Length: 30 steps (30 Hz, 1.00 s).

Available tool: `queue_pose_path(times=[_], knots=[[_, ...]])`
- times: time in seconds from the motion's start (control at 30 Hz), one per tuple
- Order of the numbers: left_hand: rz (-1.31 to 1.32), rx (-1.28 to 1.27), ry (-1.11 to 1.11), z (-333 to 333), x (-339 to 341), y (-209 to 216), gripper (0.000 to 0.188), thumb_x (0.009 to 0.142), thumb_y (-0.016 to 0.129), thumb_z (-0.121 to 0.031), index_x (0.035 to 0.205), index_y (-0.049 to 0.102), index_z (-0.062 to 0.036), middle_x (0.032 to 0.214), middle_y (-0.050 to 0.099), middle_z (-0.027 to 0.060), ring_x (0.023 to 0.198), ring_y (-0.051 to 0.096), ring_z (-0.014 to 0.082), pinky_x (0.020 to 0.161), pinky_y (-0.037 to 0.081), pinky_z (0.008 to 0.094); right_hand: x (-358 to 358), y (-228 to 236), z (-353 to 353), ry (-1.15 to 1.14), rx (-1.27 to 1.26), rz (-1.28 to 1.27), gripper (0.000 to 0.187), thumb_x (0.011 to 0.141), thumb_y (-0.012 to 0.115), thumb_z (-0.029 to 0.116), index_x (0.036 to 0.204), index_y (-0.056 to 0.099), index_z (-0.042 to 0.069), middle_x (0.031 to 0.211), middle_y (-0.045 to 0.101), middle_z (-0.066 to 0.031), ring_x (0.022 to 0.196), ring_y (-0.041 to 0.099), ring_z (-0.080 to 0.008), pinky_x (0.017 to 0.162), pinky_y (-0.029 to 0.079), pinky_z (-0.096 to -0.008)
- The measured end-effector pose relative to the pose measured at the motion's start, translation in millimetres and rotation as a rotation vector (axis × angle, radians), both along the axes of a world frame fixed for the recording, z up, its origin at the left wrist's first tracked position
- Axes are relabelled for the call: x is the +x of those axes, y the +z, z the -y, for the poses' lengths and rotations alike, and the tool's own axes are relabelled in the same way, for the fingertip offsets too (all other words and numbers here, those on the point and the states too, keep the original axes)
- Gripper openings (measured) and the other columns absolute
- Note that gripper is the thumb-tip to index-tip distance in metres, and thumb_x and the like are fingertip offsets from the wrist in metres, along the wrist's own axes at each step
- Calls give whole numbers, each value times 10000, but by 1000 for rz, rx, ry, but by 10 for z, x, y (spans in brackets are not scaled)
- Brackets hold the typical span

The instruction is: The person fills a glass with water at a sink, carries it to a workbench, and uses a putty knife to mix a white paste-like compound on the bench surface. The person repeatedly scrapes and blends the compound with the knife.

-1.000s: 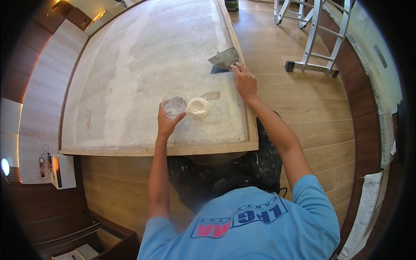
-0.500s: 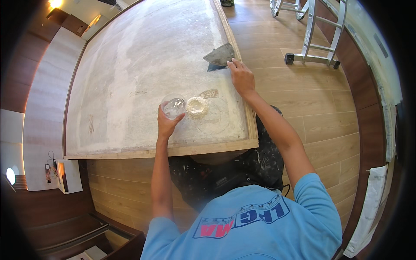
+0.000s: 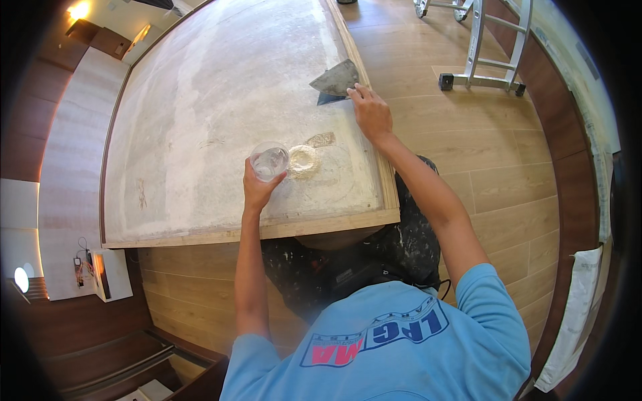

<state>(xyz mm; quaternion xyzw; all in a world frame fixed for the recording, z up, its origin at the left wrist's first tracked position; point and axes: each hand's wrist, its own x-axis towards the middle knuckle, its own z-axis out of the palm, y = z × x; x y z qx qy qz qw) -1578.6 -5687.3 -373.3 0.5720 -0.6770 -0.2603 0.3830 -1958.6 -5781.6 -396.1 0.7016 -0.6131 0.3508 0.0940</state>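
My left hand (image 3: 257, 188) is wrapped round a clear plastic cup (image 3: 270, 160) with what looks like clear liquid in it, just left of a ring-shaped mound of pale powder (image 3: 304, 160). The mound lies near the front right corner of a large whitish board (image 3: 194, 167). Farther up the board's right edge, my right hand (image 3: 372, 115) grips a grey putty knife (image 3: 338, 77) by its handle end, the broad blade pointing left. Under the blade shows a dark bluish shape (image 3: 329, 99); whether it is a second blade or a shadow I cannot tell.
A brownish smear (image 3: 321, 139) marks the board behind the mound. Wooden edging (image 3: 301, 227) borders the board. An aluminium ladder (image 3: 478, 57) stands on the wood-look floor (image 3: 501, 154) at the upper right. Loose wires (image 3: 80, 264) hang at the left.
The cup has shifted very slightly and looks a little more tilted. My right hand and the putty knife sit slightly farther up and left in the view, which has itself moved a little.
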Motion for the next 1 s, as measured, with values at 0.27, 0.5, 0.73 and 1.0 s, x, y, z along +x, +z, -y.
queue_pose_path(times=[0.27, 0.5, 0.73, 1.0], knots=[[12, 21, -8, 17, -8, -2, 825, 782, 1054, -218, 1430, 588, -9, 1349, 691, 149, 1263, 696, 263, 1075, 571, 395, -16, -40, 20, -8, -17, -9, 337, 1018, 696, 86, 1347, 767, 109, 1424, 749, -114, 1229, 759, -326, 994, 641, -453], [27, -40, -16, 22, -24, -14, 814, 769, 1049, -248, 1410, 599, -25, 1330, 744, 200, 1236, 743, 340, 1041, 596, 441, -12, -73, 39, -2, -56, -14, 334, 1019, 700, 89, 1346, 766, 108, 1421, 748, -115, 1233, 759, -332, 1003, 639, -453], [70, -4, -21, 40, -36, 24, 810, 778, 1054, -240, 1411, 603, -14, 1326, 710, 156, 1240, 707, 273, 1065, 570, 398, -11, -66, 35, -3, -47, -7, 326, 1026, 696, 91, 1343, 768, 109, 1428, 749, -116, 1255, 754, -327, 1017, 634, -449], [79, -7, -29, 55, -61, 45, 806, 778, 1055, -247, 1406, 606, -16, 1328, 718, 164, 1238, 714, 282, 1056, 574, 402, -12, -38, 13, -1, -42, 9, 330, 1024, 676, 80, 1338, 772, 105, 1430, 755, -123, 1265, 753, -318, 1033, 627, -442]])
